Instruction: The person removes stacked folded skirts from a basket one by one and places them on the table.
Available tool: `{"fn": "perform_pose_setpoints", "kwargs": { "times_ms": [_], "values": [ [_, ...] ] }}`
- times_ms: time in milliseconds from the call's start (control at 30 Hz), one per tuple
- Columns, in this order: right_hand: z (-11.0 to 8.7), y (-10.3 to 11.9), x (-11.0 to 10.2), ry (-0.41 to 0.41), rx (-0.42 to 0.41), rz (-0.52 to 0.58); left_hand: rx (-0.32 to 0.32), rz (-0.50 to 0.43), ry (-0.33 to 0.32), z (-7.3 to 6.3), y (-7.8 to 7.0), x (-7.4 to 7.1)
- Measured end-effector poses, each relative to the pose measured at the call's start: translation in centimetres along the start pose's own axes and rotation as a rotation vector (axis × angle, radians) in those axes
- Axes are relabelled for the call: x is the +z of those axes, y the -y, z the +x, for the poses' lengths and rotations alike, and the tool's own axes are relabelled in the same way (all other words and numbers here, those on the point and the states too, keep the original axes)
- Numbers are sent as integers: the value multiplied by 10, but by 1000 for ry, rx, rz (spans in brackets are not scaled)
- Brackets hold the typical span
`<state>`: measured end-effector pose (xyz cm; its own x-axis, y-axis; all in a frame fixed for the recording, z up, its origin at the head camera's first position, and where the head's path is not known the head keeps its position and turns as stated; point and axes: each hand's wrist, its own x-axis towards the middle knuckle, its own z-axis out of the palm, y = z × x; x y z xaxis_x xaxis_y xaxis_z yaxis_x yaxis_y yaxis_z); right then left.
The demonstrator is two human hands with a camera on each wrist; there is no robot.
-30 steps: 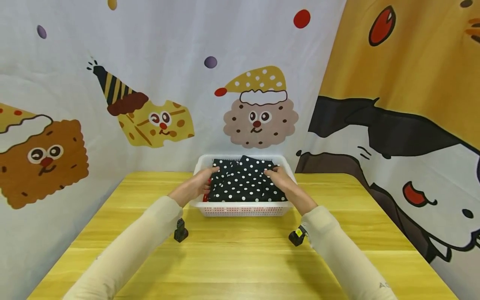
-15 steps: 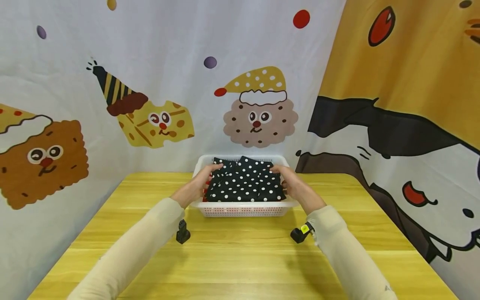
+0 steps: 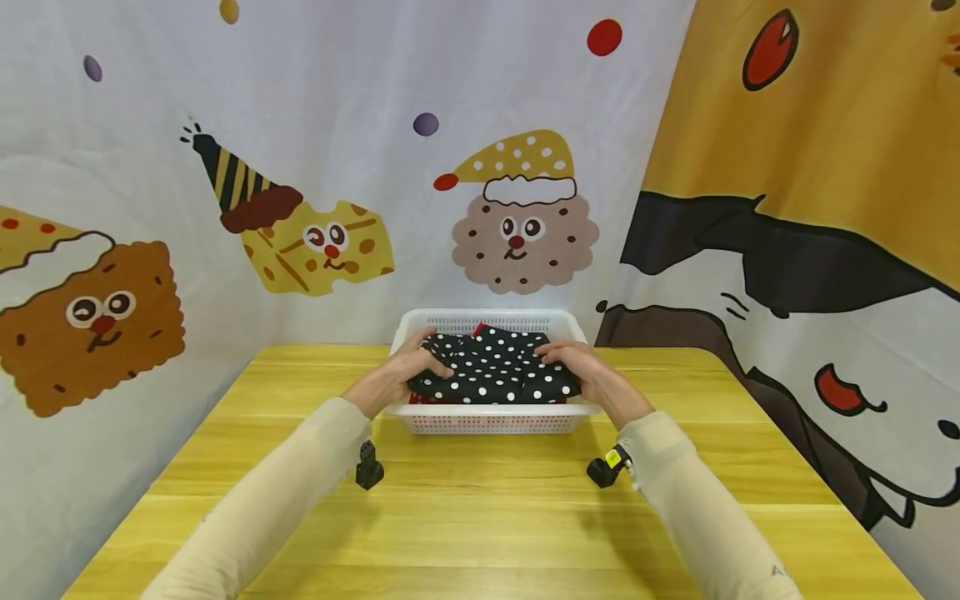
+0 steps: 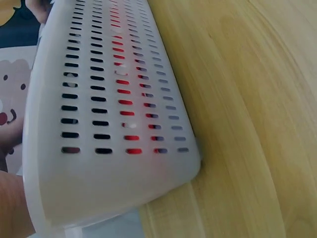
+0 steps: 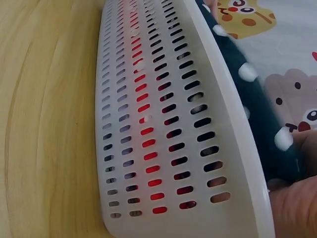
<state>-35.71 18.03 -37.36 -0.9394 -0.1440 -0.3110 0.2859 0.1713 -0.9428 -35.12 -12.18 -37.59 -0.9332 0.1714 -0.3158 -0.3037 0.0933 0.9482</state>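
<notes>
A folded dark cloth with white polka dots lies in a white perforated plastic basket. My left hand holds its left edge, thumb on top. At the right edge my right hand grips the cloth, thumb and fingers over the side. A bit of red fabric shows behind the cloth, and more red shows through the basket's slots. In the right wrist view the dotted cloth rises above the basket rim. Fingertips under the cloth are hidden.
The basket stands at the far edge of a wooden table, against a white curtain printed with cartoon figures. Black wrist cameras, such as the left one, hang below both sleeves.
The cloth's back edge has come lower and nearer, uncovering red fabric and the basket's back wall. My left thumb now lies on the cloth; my right hand has shifted outward to its right edge.
</notes>
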Motion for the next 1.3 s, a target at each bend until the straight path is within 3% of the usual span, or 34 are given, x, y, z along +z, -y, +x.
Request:
{"fn": "perform_pose_setpoints", "kwargs": {
  "times_ms": [133, 267, 467, 600, 800, 1067, 1300],
  "values": [
    [0, -1, 0, 9, -10, 41, 21, 15, 30, -4, 1, -1],
    [0, -1, 1, -7, -55, 73, 67, 13, 21, -7, 0, -2],
    [-6, 0, 3, -71, -134, 1, 135, -16, 9, -11, -2, -5],
    [-13, 2, 6, -78, -178, 15, 170, -2, -8, -16, -3, -9],
    [-26, 0, 12, -80, -239, 29, 254, 24, -46, -30, -2, -14],
    [-46, -1, 26, -96, -307, 88, 354, -9, -59, -51, 6, -21],
    [-58, -6, 45, -73, -369, 100, 405, -22, -94, -72, 13, -35]
  ]
}}
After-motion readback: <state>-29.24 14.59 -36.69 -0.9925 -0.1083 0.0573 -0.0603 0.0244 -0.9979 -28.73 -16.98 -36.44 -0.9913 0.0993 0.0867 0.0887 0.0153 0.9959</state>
